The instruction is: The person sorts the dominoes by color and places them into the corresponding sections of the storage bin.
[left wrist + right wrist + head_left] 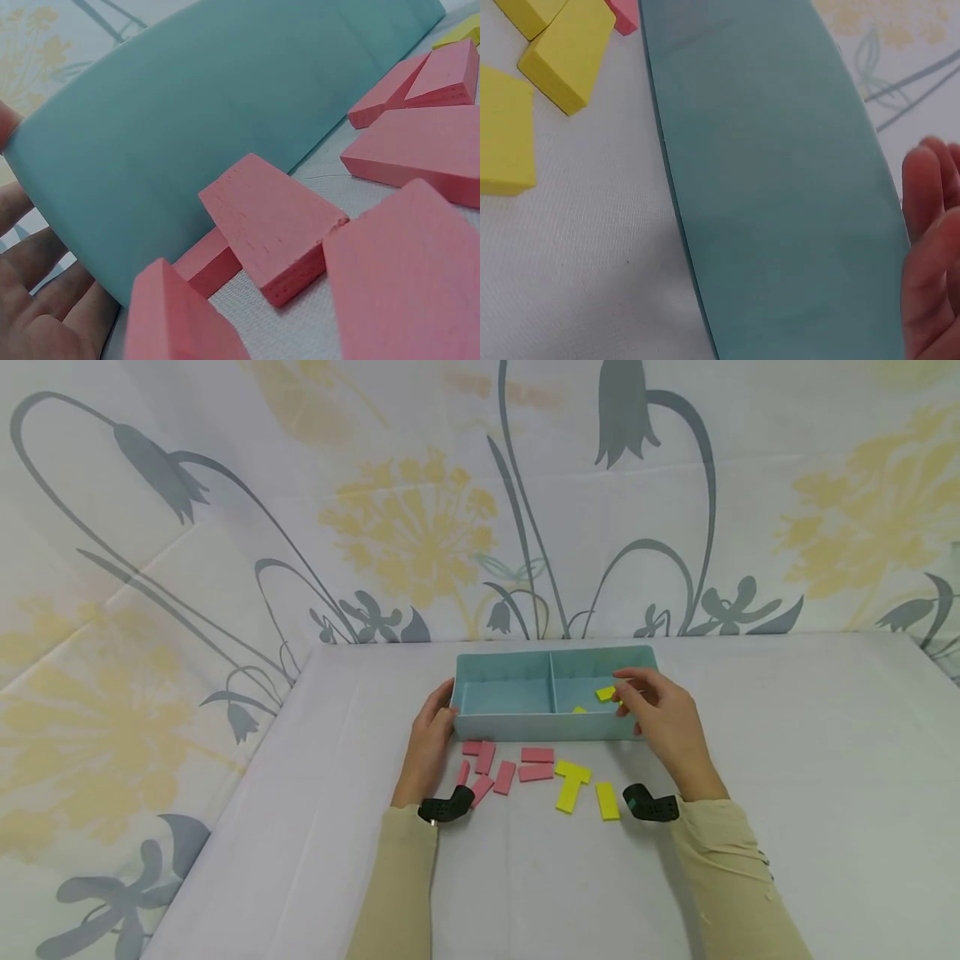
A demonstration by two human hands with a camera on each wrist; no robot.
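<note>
A light blue box (498, 727) with one divider stands on the table. My left hand (431, 735) holds its left end, thumb at the front corner and fingers along the end wall. Over the right compartment is my right hand (663, 714), thumb and index finger apart, nothing visible between them. A yellow block (605, 693) lies just beyond its fingertips, and another yellow block (579, 710) shows above the front wall. In the right wrist view, the right fingers (922, 180) are at the box's upper edge. The left compartment (506, 685) holds no blocks.
Several pink blocks (505, 777) lie in front of the box, some overlapping, close to the left wrist. Yellow blocks (607, 801) lie to their right, two of them forming a T. A flower-patterned cloth (420, 527) hangs behind the table.
</note>
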